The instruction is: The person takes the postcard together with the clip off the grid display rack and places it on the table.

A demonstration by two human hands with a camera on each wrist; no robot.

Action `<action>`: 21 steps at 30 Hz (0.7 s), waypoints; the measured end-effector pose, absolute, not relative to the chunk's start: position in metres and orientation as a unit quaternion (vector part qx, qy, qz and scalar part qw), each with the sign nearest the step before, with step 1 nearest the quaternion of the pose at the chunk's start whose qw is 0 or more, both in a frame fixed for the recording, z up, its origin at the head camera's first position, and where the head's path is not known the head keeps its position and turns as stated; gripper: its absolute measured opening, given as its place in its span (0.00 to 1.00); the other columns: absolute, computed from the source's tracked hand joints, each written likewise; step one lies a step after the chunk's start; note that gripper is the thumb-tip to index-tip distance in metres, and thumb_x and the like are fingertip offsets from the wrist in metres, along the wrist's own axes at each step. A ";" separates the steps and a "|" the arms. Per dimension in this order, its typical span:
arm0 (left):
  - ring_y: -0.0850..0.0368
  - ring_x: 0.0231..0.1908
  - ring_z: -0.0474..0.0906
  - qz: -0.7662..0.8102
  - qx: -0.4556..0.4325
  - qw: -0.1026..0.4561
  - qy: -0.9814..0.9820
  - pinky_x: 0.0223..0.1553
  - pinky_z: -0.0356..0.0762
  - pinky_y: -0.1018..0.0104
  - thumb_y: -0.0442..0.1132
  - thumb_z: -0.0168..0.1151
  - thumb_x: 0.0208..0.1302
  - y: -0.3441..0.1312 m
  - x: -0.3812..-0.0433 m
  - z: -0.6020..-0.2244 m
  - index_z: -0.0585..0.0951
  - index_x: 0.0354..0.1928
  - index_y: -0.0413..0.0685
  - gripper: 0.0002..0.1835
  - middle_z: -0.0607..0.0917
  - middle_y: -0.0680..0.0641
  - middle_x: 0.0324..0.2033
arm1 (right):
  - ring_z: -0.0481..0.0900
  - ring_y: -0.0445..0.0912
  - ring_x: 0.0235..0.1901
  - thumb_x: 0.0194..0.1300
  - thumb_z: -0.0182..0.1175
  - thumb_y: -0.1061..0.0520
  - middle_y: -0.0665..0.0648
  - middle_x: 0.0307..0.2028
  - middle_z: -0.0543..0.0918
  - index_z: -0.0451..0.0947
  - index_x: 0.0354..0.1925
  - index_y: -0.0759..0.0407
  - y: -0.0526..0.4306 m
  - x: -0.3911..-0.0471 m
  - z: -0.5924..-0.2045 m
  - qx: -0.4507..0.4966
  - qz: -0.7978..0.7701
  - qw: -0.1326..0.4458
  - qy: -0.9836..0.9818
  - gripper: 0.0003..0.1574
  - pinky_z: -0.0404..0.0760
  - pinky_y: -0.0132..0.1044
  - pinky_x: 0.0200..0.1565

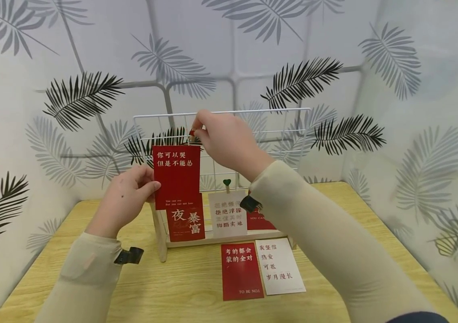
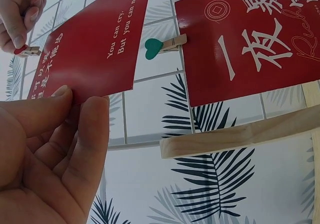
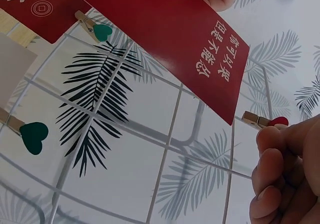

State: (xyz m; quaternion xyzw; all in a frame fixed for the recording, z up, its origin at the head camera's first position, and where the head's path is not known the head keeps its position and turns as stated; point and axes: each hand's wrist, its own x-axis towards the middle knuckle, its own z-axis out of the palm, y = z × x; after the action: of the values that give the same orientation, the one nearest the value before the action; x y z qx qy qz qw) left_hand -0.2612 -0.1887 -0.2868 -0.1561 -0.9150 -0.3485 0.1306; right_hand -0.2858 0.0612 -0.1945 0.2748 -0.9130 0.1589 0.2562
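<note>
Left hand [image 1: 126, 197] pinches the left edge of a red card [image 1: 176, 176] between thumb and fingers, holding it upright against the white wire grid rack [image 1: 277, 120]. Right hand [image 1: 222, 139] pinches a small wooden clip with a red heart [image 3: 264, 120] at the card's top right corner; whether the clip bites the card or a wire is hard to tell, since the fingers cover it in the head view. The card partly hides a second red card [image 1: 187, 220] hung lower on the rack. A white card [image 1: 227, 214] hangs beside it from a green heart clip [image 1: 226, 183]. The right forearm cuts off another red card [image 1: 259, 220] behind it. On the tabletop [image 1: 172, 287] lie a red card [image 1: 241, 270] and a white card [image 1: 279, 265], side by side.
</note>
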 end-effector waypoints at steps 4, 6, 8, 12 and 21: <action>0.53 0.32 0.83 -0.356 -0.158 0.122 -0.913 0.38 0.80 0.57 0.38 0.62 0.73 -0.190 -0.259 -0.288 0.77 0.40 0.48 0.04 0.84 0.47 0.34 | 0.77 0.40 0.29 0.76 0.56 0.51 0.41 0.40 0.86 0.79 0.48 0.46 0.065 -0.285 -0.197 0.274 0.161 0.251 -0.915 0.06 0.74 0.36 0.32; 0.54 0.33 0.83 -0.362 -0.158 0.117 -0.911 0.39 0.81 0.57 0.39 0.62 0.73 -0.190 -0.258 -0.289 0.78 0.41 0.48 0.03 0.84 0.47 0.35 | 0.77 0.40 0.30 0.76 0.57 0.51 0.42 0.41 0.86 0.79 0.48 0.46 0.067 -0.284 -0.197 0.276 0.161 0.251 -0.914 0.06 0.74 0.36 0.33; 0.54 0.33 0.83 -0.365 -0.157 0.116 -0.910 0.40 0.81 0.56 0.38 0.62 0.73 -0.190 -0.257 -0.289 0.78 0.42 0.48 0.03 0.84 0.47 0.35 | 0.77 0.40 0.30 0.76 0.57 0.52 0.42 0.41 0.86 0.80 0.48 0.47 0.068 -0.282 -0.198 0.281 0.164 0.252 -0.911 0.06 0.74 0.36 0.33; 0.54 0.33 0.84 -0.362 -0.156 0.122 -0.911 0.41 0.81 0.56 0.39 0.62 0.73 -0.189 -0.256 -0.289 0.79 0.42 0.49 0.02 0.85 0.48 0.36 | 0.76 0.41 0.25 0.77 0.56 0.52 0.44 0.38 0.86 0.79 0.48 0.48 0.072 -0.279 -0.200 0.283 0.172 0.247 -0.911 0.07 0.73 0.36 0.30; 0.53 0.34 0.82 -0.355 -0.160 0.141 -0.910 0.39 0.78 0.56 0.39 0.62 0.73 -0.189 -0.252 -0.289 0.80 0.43 0.48 0.04 0.83 0.47 0.34 | 0.73 0.44 0.19 0.77 0.56 0.52 0.45 0.25 0.81 0.79 0.49 0.49 0.083 -0.274 -0.205 0.283 0.178 0.246 -0.910 0.08 0.72 0.36 0.26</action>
State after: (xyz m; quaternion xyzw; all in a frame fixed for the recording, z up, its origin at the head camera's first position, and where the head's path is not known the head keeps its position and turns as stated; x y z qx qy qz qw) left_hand -0.2520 -0.1889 -0.2895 -0.1600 -0.9102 -0.3550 0.1409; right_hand -0.2738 0.0831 -0.2050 0.2825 -0.9099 0.1782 0.2458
